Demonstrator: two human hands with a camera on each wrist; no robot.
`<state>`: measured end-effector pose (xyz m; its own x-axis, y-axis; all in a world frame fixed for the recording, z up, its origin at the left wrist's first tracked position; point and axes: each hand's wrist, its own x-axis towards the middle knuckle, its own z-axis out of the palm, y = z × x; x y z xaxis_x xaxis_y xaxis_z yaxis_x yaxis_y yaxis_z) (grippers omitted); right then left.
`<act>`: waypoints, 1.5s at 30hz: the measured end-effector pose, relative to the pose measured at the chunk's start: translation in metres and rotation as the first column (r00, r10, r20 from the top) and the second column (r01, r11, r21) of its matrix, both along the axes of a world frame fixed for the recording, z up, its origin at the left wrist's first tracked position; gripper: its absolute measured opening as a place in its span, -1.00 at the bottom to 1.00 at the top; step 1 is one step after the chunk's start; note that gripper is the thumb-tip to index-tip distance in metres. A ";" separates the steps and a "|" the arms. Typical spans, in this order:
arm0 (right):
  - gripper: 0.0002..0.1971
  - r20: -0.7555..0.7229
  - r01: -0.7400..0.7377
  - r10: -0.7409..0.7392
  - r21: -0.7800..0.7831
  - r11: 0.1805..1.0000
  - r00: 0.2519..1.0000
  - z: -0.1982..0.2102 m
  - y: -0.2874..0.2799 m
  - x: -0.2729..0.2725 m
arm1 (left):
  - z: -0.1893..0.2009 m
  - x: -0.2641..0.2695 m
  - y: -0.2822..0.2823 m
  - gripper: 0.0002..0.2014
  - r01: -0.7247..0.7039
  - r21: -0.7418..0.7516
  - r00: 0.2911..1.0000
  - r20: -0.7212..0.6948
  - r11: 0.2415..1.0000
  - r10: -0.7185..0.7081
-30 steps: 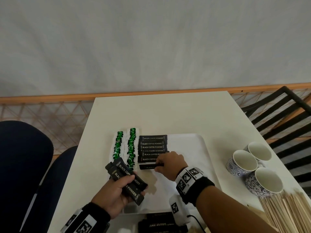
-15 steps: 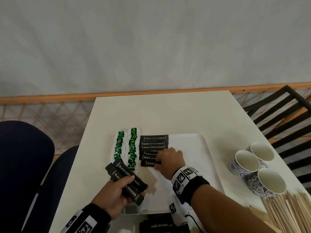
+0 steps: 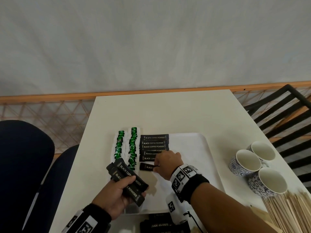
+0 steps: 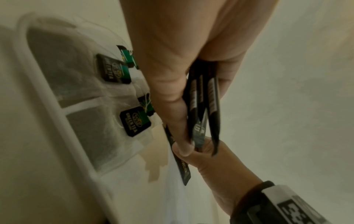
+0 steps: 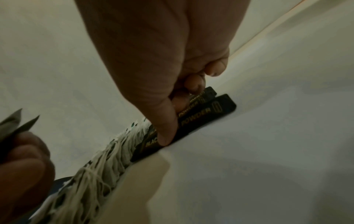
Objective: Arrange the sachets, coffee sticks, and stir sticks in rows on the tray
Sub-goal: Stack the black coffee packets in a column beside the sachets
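A white tray (image 3: 193, 148) lies on the table. Two columns of green tea sachets (image 3: 133, 147) fill its left side, also seen in the left wrist view (image 4: 134, 121). Beside them is a column of black coffee sticks (image 3: 154, 146). My right hand (image 3: 166, 163) pinches the nearest coffee stick (image 3: 146, 166) just below that column, and its thumb presses down on the stick (image 5: 201, 116). Over the tray's near left corner, my left hand (image 3: 117, 194) grips a bundle of coffee sticks (image 3: 127, 179), shown edge-on in the left wrist view (image 4: 197, 106). Wooden stir sticks (image 3: 289, 211) lie at the lower right.
Three blue-patterned cups (image 3: 245, 162) stand right of the tray. More loose coffee sticks (image 3: 159, 222) lie at the table's near edge. A dark blue chair (image 3: 25, 165) is on the left and a black slatted chair (image 3: 286, 115) on the right.
My right hand nudged the nearest coffee stick up toward the column, then drew it slightly back. The left hand and its bundle have stayed in place.
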<state>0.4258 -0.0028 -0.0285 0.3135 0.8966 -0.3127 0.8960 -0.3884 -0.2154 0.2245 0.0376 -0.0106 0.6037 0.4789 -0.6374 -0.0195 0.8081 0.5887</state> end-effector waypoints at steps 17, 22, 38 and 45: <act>-0.69 -0.338 0.026 0.057 0.236 0.971 0.939 0.015 0.001 -0.012 | 0.002 0.008 -0.001 -0.65 0.001 0.041 0.999 -0.040 0.999 0.001; -0.78 -0.632 -0.024 0.148 0.200 0.979 0.760 0.025 -0.008 -0.017 | 0.003 0.015 -0.008 -0.75 0.028 0.070 0.999 -0.036 0.997 -0.026; -0.86 0.151 -0.165 0.154 0.063 0.984 0.977 0.001 -0.011 -0.005 | 0.005 0.009 -0.002 -0.89 -0.078 -0.069 0.993 -0.099 0.995 0.071; -0.84 0.201 -0.183 0.152 0.149 0.972 0.968 -0.001 -0.002 -0.006 | 0.013 0.008 -0.005 -0.65 -0.044 -0.049 0.996 -0.077 0.998 0.040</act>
